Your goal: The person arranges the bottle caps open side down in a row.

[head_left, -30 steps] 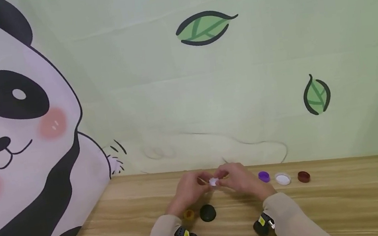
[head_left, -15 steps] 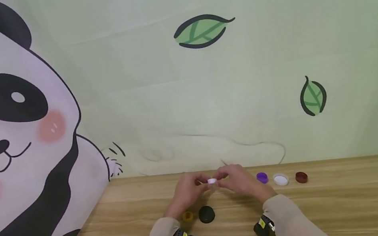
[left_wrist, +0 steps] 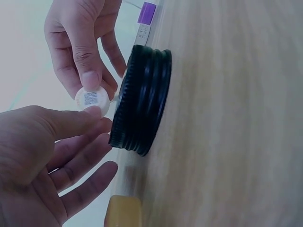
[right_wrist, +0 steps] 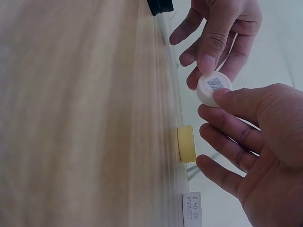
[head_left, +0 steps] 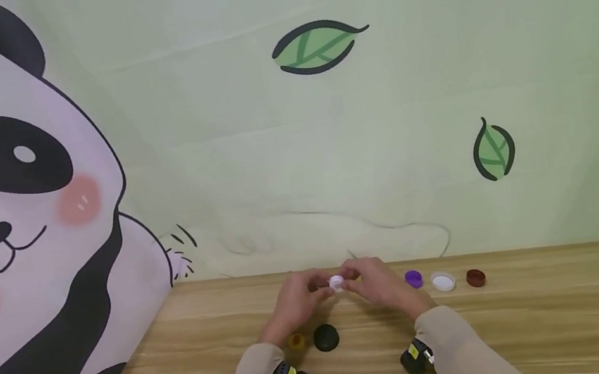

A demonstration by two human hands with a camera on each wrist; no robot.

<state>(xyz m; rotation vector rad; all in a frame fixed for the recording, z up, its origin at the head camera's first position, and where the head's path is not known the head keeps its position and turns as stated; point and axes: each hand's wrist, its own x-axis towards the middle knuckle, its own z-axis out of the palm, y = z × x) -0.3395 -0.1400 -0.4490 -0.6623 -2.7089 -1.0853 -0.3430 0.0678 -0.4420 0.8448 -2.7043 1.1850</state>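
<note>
- We count two hands: one left hand [head_left: 299,300] and one right hand [head_left: 373,282].
- We see one white disc [head_left: 336,283] between them.
- We count three caps right of the right hand: one purple cap [head_left: 413,279], one clear-rimmed white cap [head_left: 443,282], one dark red cap [head_left: 476,278].
- We find two nearer us than the left hand: one black lid [head_left: 326,338], one amber cap [head_left: 296,341].
- We spot two near the right hand: one yellow cap [right_wrist: 187,144], one printed white piece [right_wrist: 192,209].
- We count two drawn leaves [head_left: 313,48] beyond both hands.
- We see one drawn panda [head_left: 109,265] left of the left hand.
</note>
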